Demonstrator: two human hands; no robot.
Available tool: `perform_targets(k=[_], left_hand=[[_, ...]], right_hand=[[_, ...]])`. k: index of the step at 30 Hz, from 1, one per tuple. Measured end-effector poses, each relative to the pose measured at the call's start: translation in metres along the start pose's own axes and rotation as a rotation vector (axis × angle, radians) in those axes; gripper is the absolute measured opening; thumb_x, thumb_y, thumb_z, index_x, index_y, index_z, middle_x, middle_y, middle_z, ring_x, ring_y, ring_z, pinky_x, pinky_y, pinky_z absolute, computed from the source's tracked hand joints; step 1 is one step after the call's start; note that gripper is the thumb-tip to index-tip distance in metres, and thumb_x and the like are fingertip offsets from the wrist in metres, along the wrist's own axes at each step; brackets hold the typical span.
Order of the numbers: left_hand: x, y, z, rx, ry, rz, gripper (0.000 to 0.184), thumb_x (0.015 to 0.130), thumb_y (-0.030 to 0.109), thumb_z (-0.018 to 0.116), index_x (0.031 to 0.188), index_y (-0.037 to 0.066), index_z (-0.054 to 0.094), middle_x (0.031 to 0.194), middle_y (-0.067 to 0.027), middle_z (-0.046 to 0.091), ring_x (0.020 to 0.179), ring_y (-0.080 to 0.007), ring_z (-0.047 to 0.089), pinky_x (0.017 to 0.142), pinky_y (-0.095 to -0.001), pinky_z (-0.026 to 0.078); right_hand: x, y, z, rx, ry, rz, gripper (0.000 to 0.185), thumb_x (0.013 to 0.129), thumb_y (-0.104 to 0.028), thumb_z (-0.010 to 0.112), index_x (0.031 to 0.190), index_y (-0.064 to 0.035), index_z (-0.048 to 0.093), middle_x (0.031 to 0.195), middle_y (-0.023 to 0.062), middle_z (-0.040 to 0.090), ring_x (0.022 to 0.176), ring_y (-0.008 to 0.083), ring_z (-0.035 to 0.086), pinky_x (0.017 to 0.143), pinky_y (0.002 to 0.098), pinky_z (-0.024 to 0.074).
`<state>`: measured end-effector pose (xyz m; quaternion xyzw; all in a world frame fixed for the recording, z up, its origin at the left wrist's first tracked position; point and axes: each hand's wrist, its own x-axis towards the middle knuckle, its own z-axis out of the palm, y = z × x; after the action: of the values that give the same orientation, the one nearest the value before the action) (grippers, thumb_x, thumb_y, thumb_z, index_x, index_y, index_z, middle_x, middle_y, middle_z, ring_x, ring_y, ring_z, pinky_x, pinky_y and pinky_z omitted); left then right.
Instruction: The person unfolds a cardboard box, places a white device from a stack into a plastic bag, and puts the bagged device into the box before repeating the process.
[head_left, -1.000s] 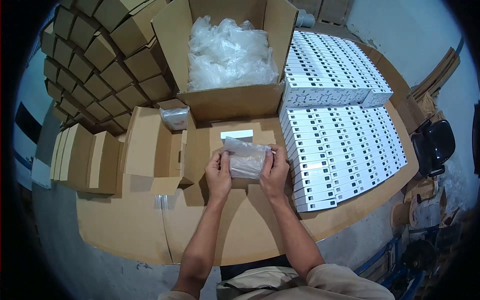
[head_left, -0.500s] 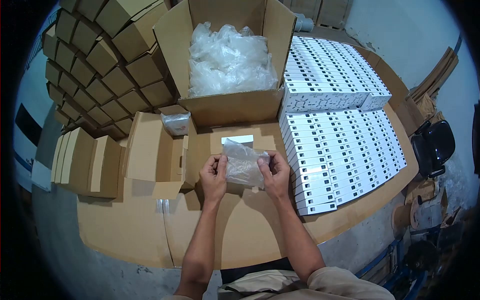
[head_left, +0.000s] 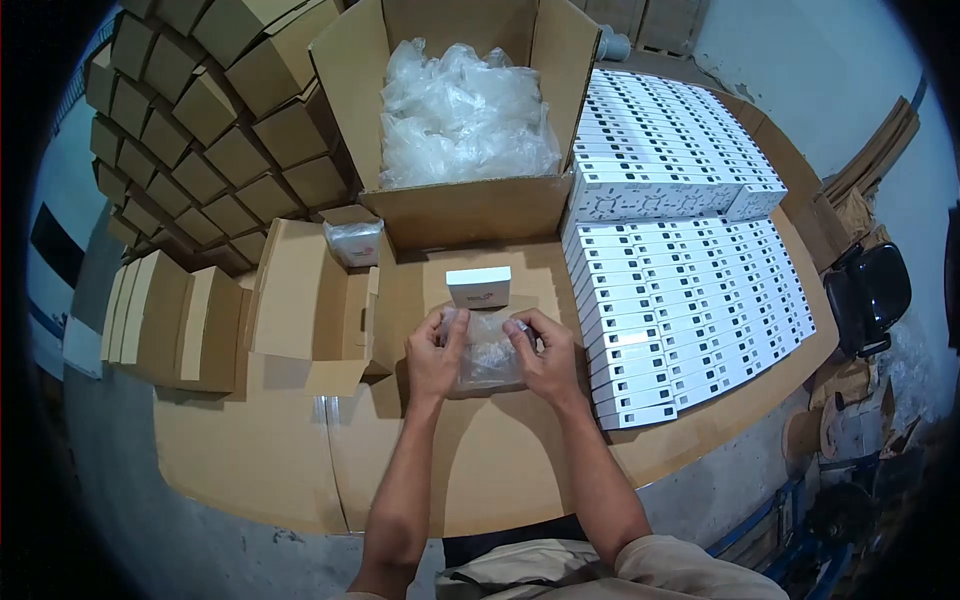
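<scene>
Pinching a clear, crinkled plastic bag (head_left: 487,365) by opposite sides in the head view, the person's left hand (head_left: 436,358) and right hand (head_left: 547,362) hold it between them; at twelve o'clock, just beyond, stands a white rectangular box (head_left: 479,289); at ten, an open brown cardboard carton (head_left: 330,310) contains a plastic-wrapped white box (head_left: 354,245); at two, rows of white oblong boxes (head_left: 700,290).

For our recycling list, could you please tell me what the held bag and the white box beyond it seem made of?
The bag: probably thin plastic film, glossy and translucent, judging by its wrinkles and highlights. The white box: likely smooth paperboard, given its crisp edges and printed face; coating unclear.
</scene>
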<state>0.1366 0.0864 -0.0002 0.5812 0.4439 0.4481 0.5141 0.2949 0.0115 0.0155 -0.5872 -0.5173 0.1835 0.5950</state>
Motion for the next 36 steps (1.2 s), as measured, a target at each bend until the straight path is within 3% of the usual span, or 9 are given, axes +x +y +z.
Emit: perform_targets(k=[2,5,11,14,17,23,26,29,36], left_hand=[[-0.001,-0.001,-0.004,0.155,-0.028,-0.078,0.030,0.108,0.026,0.057,0.090,0.002,0.062,0.079,0.0047,0.055,0.072,-0.0038,0.046,0.062,-0.0250,0.040],[-0.004,0.011,0.003,0.026,0.116,0.107,0.034,0.109,0.026,0.054,0.083,0.004,0.055,0.075,0.0060,0.048,0.071,-0.0037,0.042,0.061,-0.0245,0.036],[-0.003,0.006,0.005,0.046,0.163,0.214,0.030,0.111,0.027,0.051,0.089,0.005,0.055,0.077,0.0064,0.044,0.071,-0.0044,0.040,0.062,-0.0230,0.036],[-0.003,0.008,0.003,0.031,0.224,0.188,0.030,0.109,0.026,0.052,0.091,0.003,0.057,0.072,0.0041,0.048,0.068,-0.0056,0.045,0.060,-0.0257,0.039],[0.001,0.002,0.008,-0.035,0.265,0.262,0.028,0.109,0.026,0.053,0.093,0.004,0.058,0.074,0.0035,0.053,0.068,-0.0050,0.049,0.059,-0.0258,0.039],[-0.007,-0.005,0.005,0.009,0.067,0.083,0.025,0.109,0.026,0.055,0.096,0.004,0.060,0.068,0.0022,0.057,0.061,-0.0018,0.045,0.053,-0.0230,0.035],[0.002,-0.005,0.000,0.006,0.191,0.210,0.025,0.108,0.026,0.057,0.094,0.005,0.059,0.060,0.0049,0.049,0.055,-0.0022,0.042,0.049,-0.0227,0.034],[-0.005,0.007,-0.006,-0.279,0.212,0.022,0.030,0.110,0.031,0.051,0.098,0.005,0.058,0.064,0.0050,0.046,0.053,-0.0043,0.043,0.049,-0.0220,0.036],[-0.020,-0.005,0.033,-0.636,0.074,0.146,0.041,0.111,0.045,0.036,0.122,0.007,0.046,0.095,-0.0019,0.055,0.071,-0.0074,0.053,0.057,-0.0201,0.044]], right_hand=[[-0.001,-0.002,0.004,0.041,0.001,-0.032,0.018,0.102,-0.015,0.065,0.096,0.0019,0.069,0.072,0.0014,0.059,0.066,0.0075,0.049,0.059,0.0262,0.0419],[-0.001,0.000,0.006,0.114,0.120,0.094,0.021,0.104,-0.016,0.062,0.095,0.0022,0.066,0.074,0.0031,0.060,0.067,0.0088,0.051,0.060,0.0271,0.0431],[-0.003,0.008,0.022,0.106,0.270,0.145,0.025,0.108,-0.022,0.055,0.096,0.0002,0.060,0.068,0.0033,0.056,0.063,0.0102,0.050,0.059,0.0296,0.0443],[-0.006,-0.008,0.021,0.055,0.144,0.256,0.027,0.109,-0.022,0.052,0.096,0.0005,0.058,0.063,0.0053,0.051,0.059,0.0119,0.047,0.055,0.0321,0.0432],[-0.006,-0.001,0.021,-0.082,0.178,0.137,0.031,0.110,-0.023,0.049,0.093,0.0016,0.055,0.061,0.0088,0.050,0.058,0.0130,0.047,0.053,0.0336,0.0416],[-0.002,0.001,0.018,-0.058,0.311,0.105,0.033,0.111,-0.022,0.047,0.089,0.0017,0.053,0.064,0.0125,0.052,0.058,0.0143,0.047,0.054,0.0349,0.0407],[-0.003,-0.001,0.020,-0.063,0.340,0.088,0.033,0.111,-0.022,0.045,0.088,0.0014,0.051,0.065,0.0121,0.050,0.059,0.0138,0.045,0.054,0.0358,0.0406],[-0.002,-0.004,0.018,-0.047,0.403,0.115,0.034,0.111,-0.022,0.044,0.089,0.0017,0.051,0.066,0.0100,0.050,0.062,0.0131,0.046,0.056,0.0350,0.0412],[-0.002,0.004,0.029,0.072,0.525,0.152,0.033,0.113,-0.025,0.040,0.095,0.0015,0.050,0.074,0.0080,0.053,0.069,0.0145,0.049,0.063,0.0343,0.0436]])
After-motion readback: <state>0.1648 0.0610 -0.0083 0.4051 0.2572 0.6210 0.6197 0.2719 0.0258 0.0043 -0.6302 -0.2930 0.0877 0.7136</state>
